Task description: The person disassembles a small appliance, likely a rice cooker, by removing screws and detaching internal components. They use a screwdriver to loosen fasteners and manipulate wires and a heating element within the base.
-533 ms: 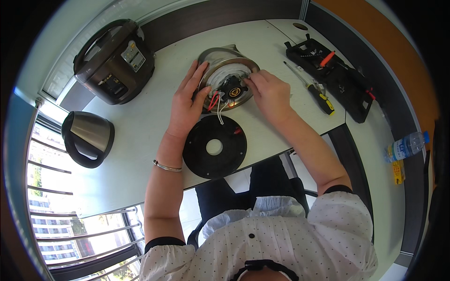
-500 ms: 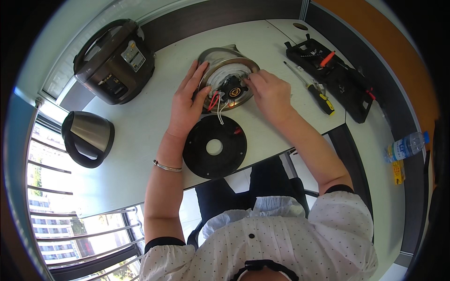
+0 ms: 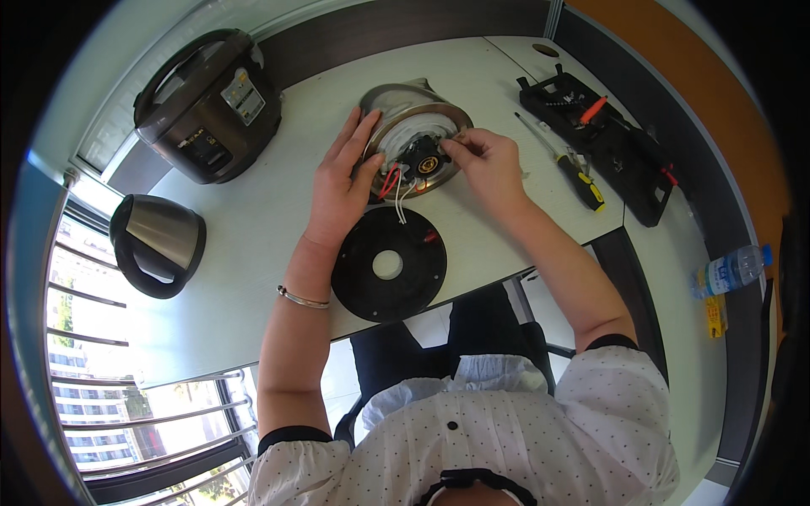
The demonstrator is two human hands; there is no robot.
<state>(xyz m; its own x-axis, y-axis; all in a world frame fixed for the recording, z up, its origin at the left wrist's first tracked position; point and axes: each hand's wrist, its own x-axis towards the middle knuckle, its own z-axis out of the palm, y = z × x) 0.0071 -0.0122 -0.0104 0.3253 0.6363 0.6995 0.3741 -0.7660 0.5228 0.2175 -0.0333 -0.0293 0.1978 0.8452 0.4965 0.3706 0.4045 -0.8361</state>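
A stainless steel kettle (image 3: 403, 98) lies on its side, its opened underside turned toward me. Mounted in that underside is a black round connector (image 3: 428, 165), with red wires (image 3: 390, 180) and white wires (image 3: 402, 202) coming off it. My left hand (image 3: 344, 181) is wrapped around the kettle's left side, thumb near the rim. At the connector's right edge, my right hand (image 3: 489, 160) has thumb and forefinger pinched together; whatever lies between them is hidden. A black disc-shaped base cover (image 3: 359, 270) with a centre hole lies just nearer me.
A rice cooker (image 3: 181, 126) and another kettle (image 3: 164, 244) stand at left. To the right lie a yellow-black screwdriver (image 3: 580, 183) and an open black tool case (image 3: 620, 152) with a red-handled tool (image 3: 594, 108). A water bottle (image 3: 734, 268) is at far right.
My right hand has shifted slightly, its fingers bent more tightly at the connector's edge. The left hand keeps its hold on the kettle.
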